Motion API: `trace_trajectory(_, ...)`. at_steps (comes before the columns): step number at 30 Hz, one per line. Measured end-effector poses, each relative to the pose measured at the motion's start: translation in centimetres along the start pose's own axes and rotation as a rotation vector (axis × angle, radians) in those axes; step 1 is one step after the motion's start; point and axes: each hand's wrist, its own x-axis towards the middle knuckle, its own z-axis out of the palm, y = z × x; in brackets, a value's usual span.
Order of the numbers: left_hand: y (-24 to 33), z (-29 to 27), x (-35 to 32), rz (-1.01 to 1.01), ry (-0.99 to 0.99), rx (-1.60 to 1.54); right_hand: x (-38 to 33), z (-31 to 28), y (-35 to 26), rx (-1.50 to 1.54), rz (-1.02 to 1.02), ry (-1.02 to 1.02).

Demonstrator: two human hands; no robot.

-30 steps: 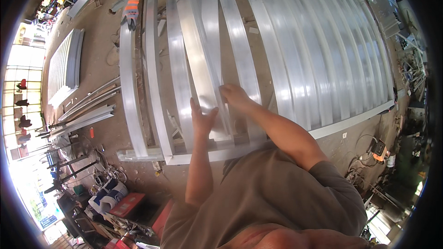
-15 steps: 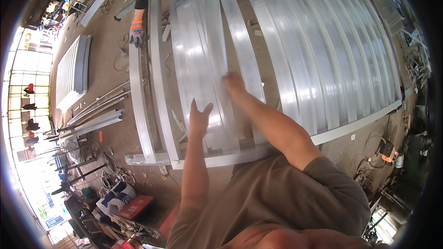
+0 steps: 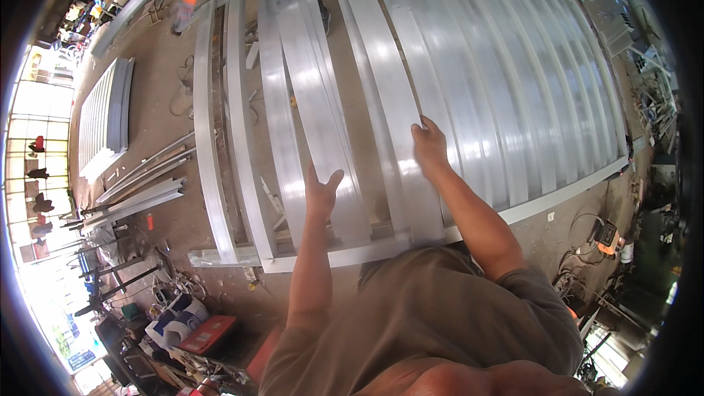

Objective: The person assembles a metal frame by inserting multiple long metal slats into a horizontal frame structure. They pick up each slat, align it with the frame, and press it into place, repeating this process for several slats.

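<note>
Head view, frame centre: your left hand (image 3: 320,192) flat, fingers spread on slat (image 3: 315,125); right hand (image 3: 429,148) gripping neighbouring slat (image 3: 389,103) edge.

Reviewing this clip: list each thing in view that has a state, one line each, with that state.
Left hand: open, flat on a metal slat.
Right hand: fingers curled over the edge of a wider slat.
Slat frame: lying flat; slats packed on the right, gaps on the left.
Loose bars: lying on the floor.
</note>
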Motion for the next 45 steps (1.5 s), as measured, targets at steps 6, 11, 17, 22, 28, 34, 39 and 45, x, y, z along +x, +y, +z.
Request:
trace_trajectory(6,-1.0,1.6,0.3,0.046,0.056,0.103,-0.1,-1.5,2.4,0.002,0.050,0.018)
trace_trajectory(11,-1.6,2.6,0.2,0.128,0.030,0.082,1.7,-1.4,4.1,-0.056,0.003,0.056)
trace_trajectory(17,-1.5,3.6,0.2,0.148,0.194,0.298,2.4,-2.3,4.6,-0.014,0.021,0.017)
trace_trajectory(22,0.6,5.2,-2.0,0.350,0.432,0.354,2.1,-2.5,4.7,0.014,0.019,0.039)
trace_trajectory(28,0.7,13.5,-3.1,0.565,-0.080,0.321,2.6,-2.0,3.7,0.101,0.084,-0.005)
trace_trajectory(34,1.2,17.3,-4.1,0.019,-0.324,0.009,3.0,-2.1,2.9,0.061,0.069,0.032)
trace_trajectory(39,2.7,17.6,-4.1,0.149,-0.325,0.044,3.3,-2.9,2.9,0.110,0.126,-0.028)
trace_trajectory(45,2.6,18.0,-4.1,0.131,-0.347,0.022,3.3,-3.0,2.7,0.132,0.096,0.007)
